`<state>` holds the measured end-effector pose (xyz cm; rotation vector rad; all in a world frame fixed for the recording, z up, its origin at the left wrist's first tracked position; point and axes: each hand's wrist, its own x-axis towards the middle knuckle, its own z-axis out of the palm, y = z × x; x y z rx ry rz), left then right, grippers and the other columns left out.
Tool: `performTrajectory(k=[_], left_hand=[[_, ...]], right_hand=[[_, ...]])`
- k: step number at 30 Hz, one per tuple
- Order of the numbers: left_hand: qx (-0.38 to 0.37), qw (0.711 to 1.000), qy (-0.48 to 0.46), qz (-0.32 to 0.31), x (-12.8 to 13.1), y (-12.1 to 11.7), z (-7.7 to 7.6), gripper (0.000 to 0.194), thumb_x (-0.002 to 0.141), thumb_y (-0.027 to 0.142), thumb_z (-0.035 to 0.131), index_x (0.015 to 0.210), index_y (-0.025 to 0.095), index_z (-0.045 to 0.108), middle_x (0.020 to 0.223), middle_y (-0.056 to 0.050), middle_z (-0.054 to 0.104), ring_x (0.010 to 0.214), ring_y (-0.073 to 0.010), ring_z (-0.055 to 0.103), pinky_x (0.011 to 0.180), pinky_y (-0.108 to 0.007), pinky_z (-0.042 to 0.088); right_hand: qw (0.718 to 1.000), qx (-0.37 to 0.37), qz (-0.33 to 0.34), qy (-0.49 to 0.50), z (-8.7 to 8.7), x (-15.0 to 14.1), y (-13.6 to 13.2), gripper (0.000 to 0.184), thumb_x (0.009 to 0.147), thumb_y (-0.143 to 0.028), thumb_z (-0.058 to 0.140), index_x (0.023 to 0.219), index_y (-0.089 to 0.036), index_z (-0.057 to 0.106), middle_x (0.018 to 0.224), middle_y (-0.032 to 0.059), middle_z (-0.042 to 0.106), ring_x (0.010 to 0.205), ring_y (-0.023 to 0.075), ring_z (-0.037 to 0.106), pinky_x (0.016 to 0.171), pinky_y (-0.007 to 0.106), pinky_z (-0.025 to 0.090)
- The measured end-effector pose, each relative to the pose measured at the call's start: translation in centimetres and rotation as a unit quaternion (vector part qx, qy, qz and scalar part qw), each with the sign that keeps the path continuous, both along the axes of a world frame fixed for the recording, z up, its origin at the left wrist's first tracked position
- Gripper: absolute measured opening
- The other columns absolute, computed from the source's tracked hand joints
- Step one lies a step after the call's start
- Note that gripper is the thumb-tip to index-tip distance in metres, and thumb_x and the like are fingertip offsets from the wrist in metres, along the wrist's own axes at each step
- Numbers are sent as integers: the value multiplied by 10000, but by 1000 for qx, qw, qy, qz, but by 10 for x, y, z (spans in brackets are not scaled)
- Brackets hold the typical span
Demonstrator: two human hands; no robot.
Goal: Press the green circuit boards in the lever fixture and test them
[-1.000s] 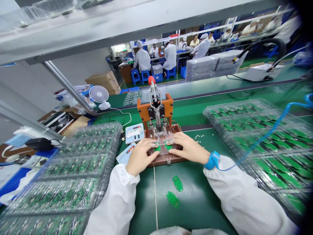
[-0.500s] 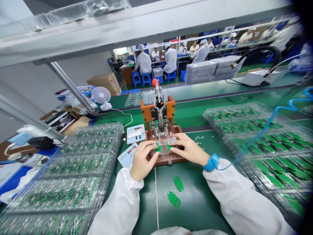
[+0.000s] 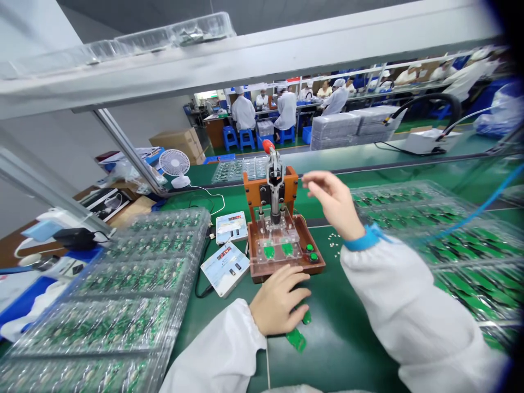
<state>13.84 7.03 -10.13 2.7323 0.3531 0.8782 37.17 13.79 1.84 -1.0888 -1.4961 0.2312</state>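
My left hand (image 3: 278,300) lies on the green mat (image 3: 339,338) in front of the press, its fingers curved over a green circuit board (image 3: 296,339) and close to a second one (image 3: 306,317). Whether it grips either board is hidden. My right hand (image 3: 332,202) is raised beside the orange-framed toggle press (image 3: 270,185), fingers apart and holding nothing. The press has a red knob (image 3: 268,146). Under its plunger sits a clear acrylic jig (image 3: 275,245) holding two green boards (image 3: 269,251) (image 3: 287,249). A blue wrist strap (image 3: 364,238) circles my right wrist.
Two digital counter boxes (image 3: 225,270) stand left of the press's brown base (image 3: 286,271). Clear trays of circuit boards (image 3: 139,284) are stacked on both sides. Small white parts (image 3: 335,245) are scattered on the mat. Co-workers sit at benches behind the glass.
Both hands have left the jig. My right hand has lifted up and away to the right, and my left hand has moved towards me onto the loose boards. The view has shifted slightly.
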Motion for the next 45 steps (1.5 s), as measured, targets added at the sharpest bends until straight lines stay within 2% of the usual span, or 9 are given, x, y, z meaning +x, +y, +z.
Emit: performTrajectory(k=[4,8,10,12,17,20,31,40,45], left_hand=[[-10,999,40,4,-2,2,-9,249,953,281,572,1132,172,707,1388,-133,640,1421,-296,492,1212,-534,404],[-9,999,51,9,-2,2,-10,234,945,266,579,1120,181,708,1378,-128,648,1428,-292,486,1210,-528,403],[-8,999,44,7,-1,2,-10,222,952,257,570,1109,180,707,1360,-121,659,1423,-286,489,1211,-525,402],[-7,999,34,5,-1,2,-11,211,963,258,565,1100,181,706,1343,-110,667,1417,-281,493,1211,-518,404],[-3,1000,27,6,1,1,-13,196,980,257,562,1090,188,708,1308,-88,685,1417,-273,488,1213,-512,402],[1,999,33,9,2,1,-14,196,988,271,564,1090,190,711,1303,-72,689,1430,-272,471,1229,-502,381],[1,998,65,13,4,3,-18,196,980,291,593,1088,204,731,1301,-65,696,1412,-262,473,1220,-499,387],[15,1000,5,10,7,7,-17,177,994,236,558,971,198,729,1136,-49,746,1250,-213,605,1108,-379,499],[-65,992,-106,8,1,-5,9,158,987,213,582,925,185,725,1018,-38,785,1018,-176,726,954,-293,582]], right_hand=[[996,80,-2,-44,68,-15,52,416,1021,-522,557,1289,-217,646,1239,85,720,1200,257,639,1083,478,486],[992,-71,99,-26,111,-34,95,603,1033,-651,447,1028,-119,730,870,63,715,861,198,696,902,428,574],[989,-40,141,-1,122,-42,91,580,1034,-627,470,979,-114,735,821,26,670,795,153,679,837,358,582],[987,58,150,-4,127,-49,65,460,1049,-548,508,1057,-148,736,864,-1,666,837,139,683,843,325,575],[979,155,95,-86,104,-64,-31,279,1097,-333,483,1247,-234,696,1105,16,741,1001,180,718,941,355,586],[971,179,78,-138,76,-66,-59,301,1088,-240,491,1333,-281,660,1207,21,749,1128,217,701,1024,402,568],[968,197,128,-87,-3,-67,-52,588,977,33,543,1446,-318,590,1376,25,676,1380,246,566,1172,470,497],[970,200,124,-64,-21,-77,-49,707,950,44,545,1560,-301,449,1523,11,557,1486,213,443,1245,404,420],[972,195,127,-42,-24,-83,-51,709,950,43,539,1555,-317,452,1546,-18,530,1506,198,412,1265,382,390]])
